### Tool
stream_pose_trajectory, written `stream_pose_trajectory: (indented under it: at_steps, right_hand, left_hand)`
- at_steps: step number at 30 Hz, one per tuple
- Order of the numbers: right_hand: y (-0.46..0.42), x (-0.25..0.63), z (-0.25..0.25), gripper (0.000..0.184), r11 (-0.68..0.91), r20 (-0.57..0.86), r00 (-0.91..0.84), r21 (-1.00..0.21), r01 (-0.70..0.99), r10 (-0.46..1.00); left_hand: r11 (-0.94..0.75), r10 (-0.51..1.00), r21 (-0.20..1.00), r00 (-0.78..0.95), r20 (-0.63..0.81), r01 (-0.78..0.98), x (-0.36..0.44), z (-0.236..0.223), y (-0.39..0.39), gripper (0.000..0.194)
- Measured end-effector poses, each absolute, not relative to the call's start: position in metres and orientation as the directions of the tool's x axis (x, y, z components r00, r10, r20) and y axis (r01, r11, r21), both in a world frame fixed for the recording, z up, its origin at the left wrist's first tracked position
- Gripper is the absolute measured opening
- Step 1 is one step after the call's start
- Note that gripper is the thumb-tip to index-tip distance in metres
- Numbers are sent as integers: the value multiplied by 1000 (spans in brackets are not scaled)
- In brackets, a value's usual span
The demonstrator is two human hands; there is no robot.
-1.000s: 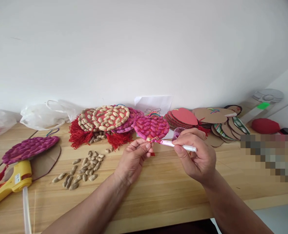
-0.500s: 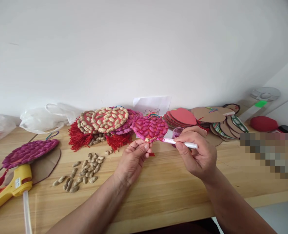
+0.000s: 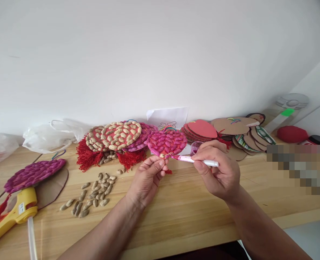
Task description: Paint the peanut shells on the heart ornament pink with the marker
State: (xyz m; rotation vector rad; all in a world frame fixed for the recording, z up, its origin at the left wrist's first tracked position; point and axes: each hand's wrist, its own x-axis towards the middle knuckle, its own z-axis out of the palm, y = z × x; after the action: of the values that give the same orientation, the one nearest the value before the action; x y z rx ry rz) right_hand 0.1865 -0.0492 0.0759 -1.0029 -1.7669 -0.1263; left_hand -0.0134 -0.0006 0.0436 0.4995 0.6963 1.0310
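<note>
My left hand (image 3: 146,179) is closed on the lower tip of a heart-shaped plaque (image 3: 167,141) covered in peanuts painted magenta. One peanut (image 3: 162,155) at that tip, by my fingertips, is still pale tan. My right hand (image 3: 221,173) pinches a white-handled paintbrush (image 3: 187,159), held almost level. The brush's pink tip reaches the lower edge of the heart, close to the pale peanut. Partly behind my right fingers is a small clear cup (image 3: 196,146) with purple paint. A bit of red yarn (image 3: 170,172) shows under the heart.
Loose peanuts (image 3: 94,195) lie left of my hands. Farther left are a yellow glue gun (image 3: 21,209) and a magenta plaque (image 3: 35,174). Tan peanut plaques (image 3: 121,135) with red tassels stand behind. Red cardboard shapes (image 3: 203,129) are stacked at the back right, near a tape roll (image 3: 292,99).
The brush tip has moved left along the heart's lower edge, toward the pale peanut. My left hand keeps its hold on the heart. The view has shifted slightly.
</note>
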Motion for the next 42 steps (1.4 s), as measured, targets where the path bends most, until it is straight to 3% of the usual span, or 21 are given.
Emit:
stream_pose_trajectory:
  at_steps: [42]
  right_hand:
    - [-49, 186, 77, 7, 617, 840, -35, -369, 694, 542]
  left_hand:
    - [421, 907, 662, 313, -283, -620, -15, 45, 1, 38]
